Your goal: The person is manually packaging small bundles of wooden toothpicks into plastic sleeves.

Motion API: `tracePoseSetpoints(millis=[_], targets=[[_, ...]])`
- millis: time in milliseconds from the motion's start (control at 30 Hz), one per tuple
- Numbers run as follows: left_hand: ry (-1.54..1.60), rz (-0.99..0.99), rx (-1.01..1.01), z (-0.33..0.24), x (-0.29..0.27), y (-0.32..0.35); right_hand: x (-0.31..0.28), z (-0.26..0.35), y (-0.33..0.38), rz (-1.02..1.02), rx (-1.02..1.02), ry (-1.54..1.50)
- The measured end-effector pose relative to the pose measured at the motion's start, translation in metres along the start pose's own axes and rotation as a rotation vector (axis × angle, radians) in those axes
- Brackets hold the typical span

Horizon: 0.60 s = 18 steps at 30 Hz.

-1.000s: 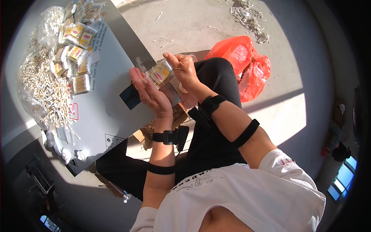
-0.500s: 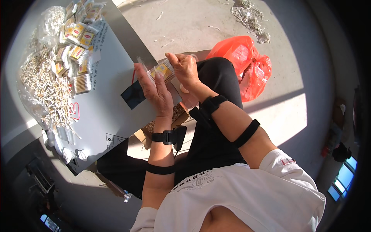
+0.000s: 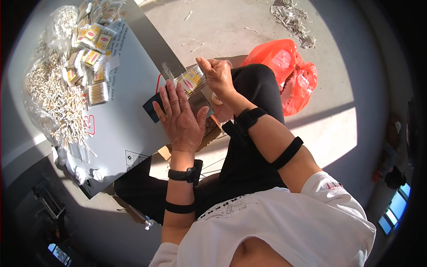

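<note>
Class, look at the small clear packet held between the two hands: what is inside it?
The clear packet shows a yellow label and thin pale sticks. The left hand covers its lower end, and the right hand grips its top corner, so the full contents stay hidden.

1. The person wears a white short-sleeved shirt (image 3: pixel 284 222) with dark lettering across the chest and a small red mark on the right sleeve.
2. Black trousers (image 3: pixel 253 89) cover the legs.
3. The left wrist carries a black strap with a small black device (image 3: pixel 187 173); a plain black band (image 3: pixel 180 207) circles the forearm below it.
4. The right arm bears a matching black wrist strap (image 3: pixel 249 118) and a black band (image 3: pixel 288 152) near the elbow.
5. Both hands are bare.
</note>
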<state>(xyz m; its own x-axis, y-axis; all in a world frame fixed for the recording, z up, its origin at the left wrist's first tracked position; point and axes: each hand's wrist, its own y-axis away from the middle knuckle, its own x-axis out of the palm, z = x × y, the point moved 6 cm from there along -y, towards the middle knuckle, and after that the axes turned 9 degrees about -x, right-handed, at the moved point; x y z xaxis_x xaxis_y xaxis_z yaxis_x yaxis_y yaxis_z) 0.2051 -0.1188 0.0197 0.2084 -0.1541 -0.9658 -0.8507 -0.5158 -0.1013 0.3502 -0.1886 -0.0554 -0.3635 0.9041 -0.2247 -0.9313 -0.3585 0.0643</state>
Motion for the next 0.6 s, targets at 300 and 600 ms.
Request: tracePoseSetpoints(millis=[300,600], targets=[[-0.036,0.060,0.006,0.000,0.011,-0.002,-0.003,0.008,0.001,-0.003,-0.066,0.113],[-0.024,0.108,0.021,0.006,0.008,-0.004,-0.023,0.074,0.004,0.128,-0.601,0.411]])
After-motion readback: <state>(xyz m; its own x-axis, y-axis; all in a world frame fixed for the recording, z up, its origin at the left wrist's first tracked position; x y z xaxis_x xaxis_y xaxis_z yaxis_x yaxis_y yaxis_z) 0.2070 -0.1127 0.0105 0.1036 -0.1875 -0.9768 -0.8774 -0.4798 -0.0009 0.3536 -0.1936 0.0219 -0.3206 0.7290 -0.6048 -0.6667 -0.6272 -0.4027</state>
